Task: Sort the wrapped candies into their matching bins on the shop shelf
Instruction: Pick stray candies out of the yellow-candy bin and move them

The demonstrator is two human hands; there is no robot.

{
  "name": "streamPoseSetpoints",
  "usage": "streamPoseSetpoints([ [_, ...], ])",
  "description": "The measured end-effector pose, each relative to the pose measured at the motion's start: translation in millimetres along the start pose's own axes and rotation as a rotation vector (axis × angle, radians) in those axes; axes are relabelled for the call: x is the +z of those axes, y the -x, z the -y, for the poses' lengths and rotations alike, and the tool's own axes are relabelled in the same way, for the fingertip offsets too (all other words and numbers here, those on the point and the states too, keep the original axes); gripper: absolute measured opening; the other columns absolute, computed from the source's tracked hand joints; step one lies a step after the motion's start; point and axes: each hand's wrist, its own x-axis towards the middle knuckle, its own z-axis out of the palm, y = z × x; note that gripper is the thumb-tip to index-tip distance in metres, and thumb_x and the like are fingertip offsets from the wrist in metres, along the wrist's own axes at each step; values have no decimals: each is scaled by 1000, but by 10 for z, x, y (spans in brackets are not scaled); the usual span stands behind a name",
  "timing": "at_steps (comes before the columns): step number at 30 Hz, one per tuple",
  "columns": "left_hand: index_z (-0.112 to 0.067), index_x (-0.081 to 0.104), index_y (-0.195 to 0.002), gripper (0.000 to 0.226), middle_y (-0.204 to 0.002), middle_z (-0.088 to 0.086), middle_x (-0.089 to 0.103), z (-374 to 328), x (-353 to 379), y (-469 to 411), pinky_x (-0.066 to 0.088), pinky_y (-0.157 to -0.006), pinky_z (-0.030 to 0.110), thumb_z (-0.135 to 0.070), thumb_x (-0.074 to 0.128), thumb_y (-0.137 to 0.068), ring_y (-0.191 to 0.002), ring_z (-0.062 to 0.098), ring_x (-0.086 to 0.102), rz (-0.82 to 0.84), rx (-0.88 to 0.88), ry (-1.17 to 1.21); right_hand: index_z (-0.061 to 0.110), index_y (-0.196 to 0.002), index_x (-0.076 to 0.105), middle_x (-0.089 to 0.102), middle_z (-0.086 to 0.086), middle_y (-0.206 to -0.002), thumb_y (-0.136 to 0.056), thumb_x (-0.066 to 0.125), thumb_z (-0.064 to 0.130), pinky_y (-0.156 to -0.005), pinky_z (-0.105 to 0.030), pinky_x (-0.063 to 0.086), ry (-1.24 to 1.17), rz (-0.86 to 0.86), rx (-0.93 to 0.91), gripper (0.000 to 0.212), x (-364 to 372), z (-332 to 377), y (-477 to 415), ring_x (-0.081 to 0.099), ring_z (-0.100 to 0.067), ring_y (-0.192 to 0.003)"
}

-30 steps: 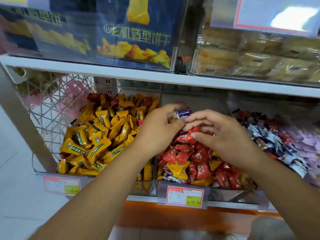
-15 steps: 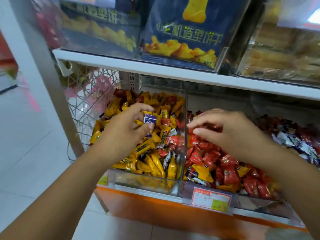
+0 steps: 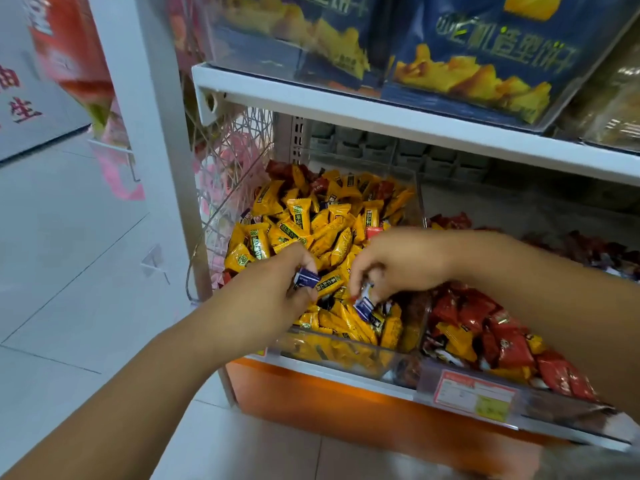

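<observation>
A clear bin point(image 3: 346, 355) on the lower shelf is heaped with yellow wrapped candies point(image 3: 298, 220), with a few red and purple ones mixed in. My left hand point(image 3: 273, 292) hovers over its front and pinches a purple-wrapped candy point(image 3: 306, 278). My right hand point(image 3: 398, 265) reaches into the same bin and pinches another purple candy point(image 3: 363, 306) among the yellow ones. To the right, a second clear bin point(image 3: 429, 355) holds mostly red wrapped candies point(image 3: 485, 317) with some yellow ones.
A white shelf board point(image 3: 381, 116) above carries clear boxes of blue and yellow snack packs point(image 3: 485, 64). A wire basket point(image 3: 228, 188) with pink items hangs left of the bins. A price tag point(image 3: 474, 396) fronts the red bin. Tiled floor lies at the left.
My view swung left. My left hand carried the purple candy from the red bin to the yellow bin's front. My right hand left the red bin and now pinches a purple candy in the yellow bin.
</observation>
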Motion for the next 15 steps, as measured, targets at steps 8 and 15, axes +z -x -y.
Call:
streamPoseSetpoints([
  [8,-35,49,-100,18,-89,-3,69,-2,3,-6,54,-73,44,-19,54,-95,-82,21,67,-27,-26,29,23,-120,66,65,13,-107,-92,63,27,-86,-24,43,99,-25,116,29,-88,-33,-122,57,-7,-102],
  [15,-26,53,-101,15,-73,-3,62,-90,67,-22,39,-52,31,-13,46,-98,-63,16,57,-22,-10,74,7,-111,68,67,-11,-112,-88,67,34,-80,-33,49,219,17,185,36,30,21,-379,61,-28,-102],
])
